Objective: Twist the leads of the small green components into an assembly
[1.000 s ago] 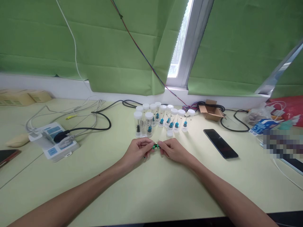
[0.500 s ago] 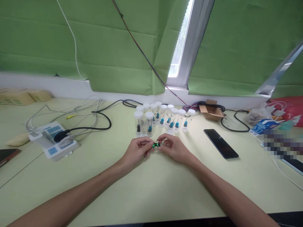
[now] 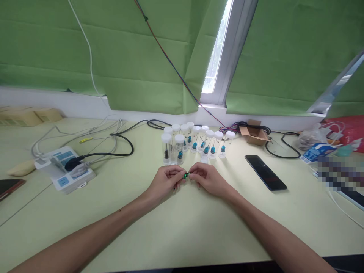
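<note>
Between my two hands is a small shiny green and black part (image 3: 185,176), too small to name more closely. My left hand (image 3: 168,179) pinches its left side with thumb and forefinger, and a tiny dark tip shows below those fingers. From the other side my right hand (image 3: 207,177) closes thumb and fingertips on the part's dark end; the fingers hide some of it. Just beyond my hands stand several clear tubes with white caps, one of them a front tube (image 3: 179,148) holding a blue piece on a thin stem. A tube beside it (image 3: 166,147) holds a black piece.
A black phone (image 3: 265,172) lies to the right, with a small open cardboard box (image 3: 254,133) behind it. On the left sits a white power strip (image 3: 74,181) with plugs and trailing cables. Green blinds (image 3: 142,57) hang behind the table.
My right fingertips have closed in on the green and black part, covering more of it. The part shows less between my hands; my left hand has barely moved.
</note>
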Tool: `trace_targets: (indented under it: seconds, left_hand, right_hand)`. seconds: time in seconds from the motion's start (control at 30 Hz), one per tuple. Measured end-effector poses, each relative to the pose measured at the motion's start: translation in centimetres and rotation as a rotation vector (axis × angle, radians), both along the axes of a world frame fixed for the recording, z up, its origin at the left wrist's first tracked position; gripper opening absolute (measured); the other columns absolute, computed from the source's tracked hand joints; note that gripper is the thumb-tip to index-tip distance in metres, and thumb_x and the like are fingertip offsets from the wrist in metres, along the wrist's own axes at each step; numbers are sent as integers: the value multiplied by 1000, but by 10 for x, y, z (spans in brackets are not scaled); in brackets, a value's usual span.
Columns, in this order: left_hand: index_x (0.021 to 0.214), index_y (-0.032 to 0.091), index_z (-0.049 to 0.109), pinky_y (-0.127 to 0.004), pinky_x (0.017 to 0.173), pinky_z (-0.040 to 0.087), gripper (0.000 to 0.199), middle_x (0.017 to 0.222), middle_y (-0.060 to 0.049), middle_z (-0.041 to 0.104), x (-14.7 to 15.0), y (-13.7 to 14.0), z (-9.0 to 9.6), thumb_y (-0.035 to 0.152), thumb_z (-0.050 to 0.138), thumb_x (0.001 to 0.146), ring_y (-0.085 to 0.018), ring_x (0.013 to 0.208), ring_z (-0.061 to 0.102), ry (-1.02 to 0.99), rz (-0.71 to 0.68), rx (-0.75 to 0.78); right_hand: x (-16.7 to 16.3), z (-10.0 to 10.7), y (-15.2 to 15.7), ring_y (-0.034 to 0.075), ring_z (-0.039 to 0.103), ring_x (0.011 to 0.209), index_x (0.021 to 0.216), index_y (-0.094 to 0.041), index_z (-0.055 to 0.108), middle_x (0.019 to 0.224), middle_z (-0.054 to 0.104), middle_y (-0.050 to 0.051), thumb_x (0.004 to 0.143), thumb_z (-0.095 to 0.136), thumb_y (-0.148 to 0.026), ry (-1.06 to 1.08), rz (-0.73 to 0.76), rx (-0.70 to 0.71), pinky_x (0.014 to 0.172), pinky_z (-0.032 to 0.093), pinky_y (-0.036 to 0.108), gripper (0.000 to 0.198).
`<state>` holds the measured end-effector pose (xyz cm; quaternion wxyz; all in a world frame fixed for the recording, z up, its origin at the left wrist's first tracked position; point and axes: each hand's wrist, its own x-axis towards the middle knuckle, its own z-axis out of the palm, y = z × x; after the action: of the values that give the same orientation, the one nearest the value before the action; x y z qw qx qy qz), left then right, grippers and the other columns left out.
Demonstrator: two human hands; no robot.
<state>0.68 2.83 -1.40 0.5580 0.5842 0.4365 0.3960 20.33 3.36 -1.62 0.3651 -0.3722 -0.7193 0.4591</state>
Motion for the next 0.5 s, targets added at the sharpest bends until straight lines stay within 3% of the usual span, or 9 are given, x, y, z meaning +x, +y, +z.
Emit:
trace_targets:
  seconds: [0.2, 0.4, 0.5]
  left_hand:
    - [81, 14, 68, -22, 47, 38, 29, 66, -2, 64, 0, 0, -1, 44, 69, 81, -8, 48, 49, 0, -7, 0]
    - [81, 14, 68, -23, 46, 38, 31, 65, -3, 65, 2, 0, 1, 45, 70, 79, -9, 47, 50, 15, -25, -3]
    - [81, 14, 69, -23, 46, 38, 31, 65, -3, 64, 2, -2, 3, 45, 71, 79, -9, 48, 50, 14, -15, -8]
  right_hand:
    - [-1, 1, -1, 10, 51, 52, 80, -18, 60, 66, 57, -2, 91, 54, -44, -16, -2, -33, 52, 41, 24, 29]
    - [-1, 4, -1, 10, 45, 48, 59, -19, 45, 51, 48, -4, 96, 44, -49, -145, -18, 12, 53, 38, 24, 48]
    - [-1, 5, -2, 10, 45, 47, 56, -19, 45, 48, 47, -4, 98, 39, -49, -177, -21, 33, 55, 38, 25, 52]
